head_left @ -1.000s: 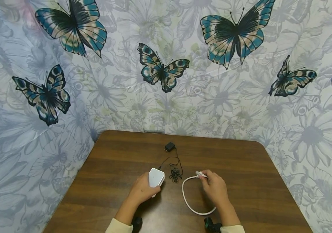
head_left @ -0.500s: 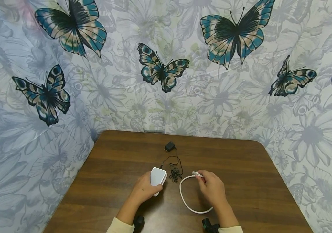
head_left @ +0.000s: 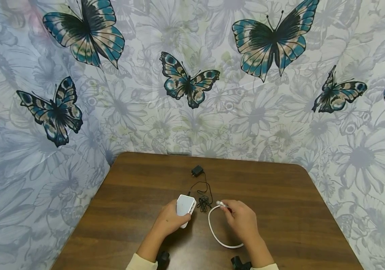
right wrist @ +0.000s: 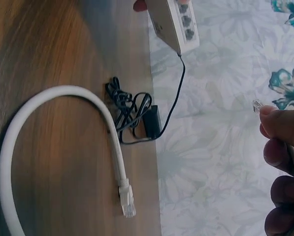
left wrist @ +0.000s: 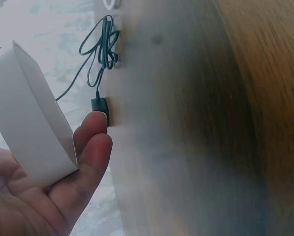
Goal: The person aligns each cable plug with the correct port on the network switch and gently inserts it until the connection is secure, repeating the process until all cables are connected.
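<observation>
My left hand (head_left: 170, 220) grips a small white network switch (head_left: 185, 205) by its sides, raised over the table. Its row of ports (right wrist: 186, 20) faces my right hand in the right wrist view, and a thin black cord runs from one end. My right hand (head_left: 243, 219) pinches one clear plug (right wrist: 258, 105) of a white Ethernet cable between thumb and fingers. The cable (head_left: 213, 233) curves in a loop over the table, and its other plug (right wrist: 127, 200) lies on the wood. A gap separates the pinched plug from the switch.
A black power adapter (head_left: 197, 171) lies near the back of the brown wooden table (head_left: 273, 187), its bundled cord (head_left: 204, 201) between the two hands. Behind the table hangs a butterfly-print cloth (head_left: 253, 123). Dark wrist mounts (head_left: 240, 263) show at the front edge.
My right hand has moved left with the plug, and the cable loop has shifted along. My left hand has moved slightly right with the switch, so the two hands are closer together.
</observation>
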Demonstrator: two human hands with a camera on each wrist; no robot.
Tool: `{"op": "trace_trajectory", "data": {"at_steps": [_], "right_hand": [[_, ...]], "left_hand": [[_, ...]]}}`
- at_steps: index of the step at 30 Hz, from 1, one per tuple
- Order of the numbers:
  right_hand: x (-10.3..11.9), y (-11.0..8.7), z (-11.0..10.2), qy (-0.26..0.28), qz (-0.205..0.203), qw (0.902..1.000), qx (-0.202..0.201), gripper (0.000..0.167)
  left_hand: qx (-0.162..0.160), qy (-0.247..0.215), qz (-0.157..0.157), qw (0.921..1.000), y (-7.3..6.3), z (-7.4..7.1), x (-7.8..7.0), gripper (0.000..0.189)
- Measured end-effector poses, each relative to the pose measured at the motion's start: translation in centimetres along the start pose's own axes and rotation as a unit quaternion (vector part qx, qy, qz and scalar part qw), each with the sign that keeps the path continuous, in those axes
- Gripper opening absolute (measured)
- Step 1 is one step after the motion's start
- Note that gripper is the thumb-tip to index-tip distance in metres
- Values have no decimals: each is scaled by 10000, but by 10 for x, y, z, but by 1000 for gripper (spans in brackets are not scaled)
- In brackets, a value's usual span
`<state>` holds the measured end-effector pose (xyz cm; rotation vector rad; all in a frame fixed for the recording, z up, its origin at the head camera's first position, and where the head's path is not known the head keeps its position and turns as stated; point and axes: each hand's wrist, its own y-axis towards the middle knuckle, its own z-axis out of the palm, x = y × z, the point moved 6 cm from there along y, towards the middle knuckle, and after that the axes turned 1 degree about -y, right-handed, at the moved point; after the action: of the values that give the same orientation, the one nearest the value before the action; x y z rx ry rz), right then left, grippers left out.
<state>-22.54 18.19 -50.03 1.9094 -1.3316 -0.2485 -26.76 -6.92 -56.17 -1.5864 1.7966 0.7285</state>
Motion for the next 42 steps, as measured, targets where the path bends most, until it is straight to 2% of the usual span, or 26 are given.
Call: {"op": "trace_trajectory", "data": {"at_steps": [10,26,42], "right_hand": [[16,2,-1,-143,-97,9998,30,20],[31,0,12,-294,-218,9991,221,22],[43,-2,34,-410,-31,9950,910,17]], "left_hand": [[-2,-85,67,9999,-1,3,-5,61],[43,-134,181,9997,-4,10,-6,67],[178,-313,307,9989,-6,14,-9,64]]}}
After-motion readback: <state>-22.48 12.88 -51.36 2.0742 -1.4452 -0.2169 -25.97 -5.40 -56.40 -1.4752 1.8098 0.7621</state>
